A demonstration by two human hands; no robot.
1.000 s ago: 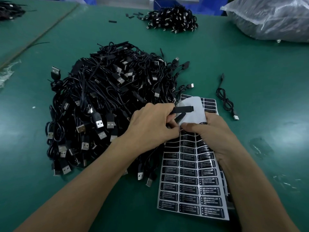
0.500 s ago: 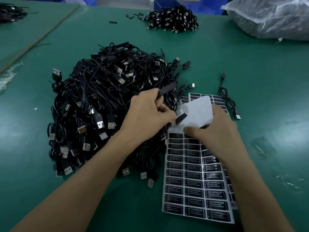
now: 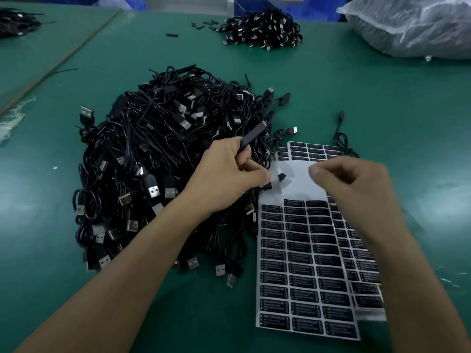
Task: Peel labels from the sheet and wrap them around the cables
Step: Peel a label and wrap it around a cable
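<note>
A big heap of black USB cables (image 3: 163, 154) lies on the green table. My left hand (image 3: 229, 174) grips the slim black controller piece of one cable (image 3: 252, 136) over the heap's right edge. To the right lies the label sheet (image 3: 305, 266), with rows of black labels and a bare white upper part (image 3: 300, 187). Small black label bits (image 3: 281, 177) stand up just past my left thumb. My right hand (image 3: 351, 189) hovers over the sheet's upper right, blurred, its fingers curled with thumb and forefinger close. Whether it holds a label is unclear.
More label sheets (image 3: 364, 253) lie under the top one. One loose cable (image 3: 342, 143) lies beyond the sheets. A smaller cable pile (image 3: 265, 29) and a clear plastic bag (image 3: 413, 29) sit at the back. A seam (image 3: 63, 59) divides the table on the left.
My left hand has carried the controller piece up and left, away from the sheet. My right hand has lifted off the sheet's bare part and drawn away to the right.
</note>
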